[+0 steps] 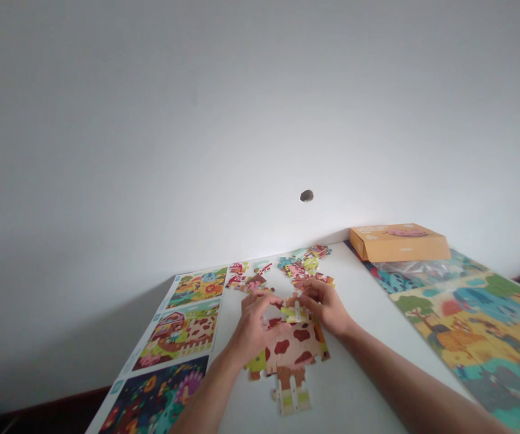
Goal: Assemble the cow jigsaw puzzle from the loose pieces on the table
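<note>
A partly assembled jigsaw puzzle (293, 352) with brown cow patches lies on the white table (350, 361), right below my hands. My right hand (325, 306) pinches a yellow-green puzzle piece (294, 312) at the puzzle's upper end. My left hand (253, 328) curves over the puzzle's upper left part, its fingertips close to that piece; I cannot tell whether they hold anything. Loose colourful puzzle pieces (305, 264) lie scattered just beyond my hands.
Printed farm-scene picture sheets (181, 328) line the table's left side. An orange cardboard box (399, 243) sits at the far right on a clear plastic bag (404, 272). A large colourful puzzle picture (476, 337) lies to the right. A white wall with a small hole (306, 195) stands behind.
</note>
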Demonstrator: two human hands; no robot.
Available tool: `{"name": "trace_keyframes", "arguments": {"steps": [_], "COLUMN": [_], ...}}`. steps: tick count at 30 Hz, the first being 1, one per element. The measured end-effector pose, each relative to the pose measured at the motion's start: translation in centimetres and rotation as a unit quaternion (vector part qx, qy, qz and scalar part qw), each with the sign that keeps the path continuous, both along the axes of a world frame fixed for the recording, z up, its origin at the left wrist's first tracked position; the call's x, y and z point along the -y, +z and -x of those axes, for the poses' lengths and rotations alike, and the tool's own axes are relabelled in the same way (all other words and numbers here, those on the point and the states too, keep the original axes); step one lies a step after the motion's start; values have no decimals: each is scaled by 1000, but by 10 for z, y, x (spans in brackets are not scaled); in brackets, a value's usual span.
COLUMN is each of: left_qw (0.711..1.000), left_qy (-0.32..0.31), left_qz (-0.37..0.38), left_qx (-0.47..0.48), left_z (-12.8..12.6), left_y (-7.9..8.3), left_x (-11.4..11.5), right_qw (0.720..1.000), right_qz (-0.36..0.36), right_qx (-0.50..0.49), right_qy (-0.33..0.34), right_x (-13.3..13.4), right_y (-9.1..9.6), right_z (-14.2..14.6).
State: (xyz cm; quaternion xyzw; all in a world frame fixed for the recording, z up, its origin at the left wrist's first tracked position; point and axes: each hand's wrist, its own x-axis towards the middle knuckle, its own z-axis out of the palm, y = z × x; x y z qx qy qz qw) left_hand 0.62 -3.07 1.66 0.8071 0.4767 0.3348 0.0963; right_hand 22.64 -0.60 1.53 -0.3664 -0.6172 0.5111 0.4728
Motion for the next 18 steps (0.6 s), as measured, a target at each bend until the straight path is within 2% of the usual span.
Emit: {"name": "trace_keyframes", "arguments": {"steps": [2, 6, 11, 18], "left_qw": [999, 988, 983, 976], "left_qy": [-20, -99, -104, -152], "left_qz": [24, 74, 92, 97], "left_qx": [-18, -87, -116, -122], "left_z": [1, 0, 0, -1], "left_y": [1, 6, 14, 24], "left_x": [2, 6, 10, 12], "right_qw": [1000, 1000, 1000, 998], "right_qz": [0, 4, 1, -30], "right_qx": [3, -8, -4, 51], "right_qy": [-2, 1, 7, 27], "right_x": [0, 1, 1, -1], "right_y": [1, 3, 4, 0], "right_z": [-1, -2, -4, -7]}}
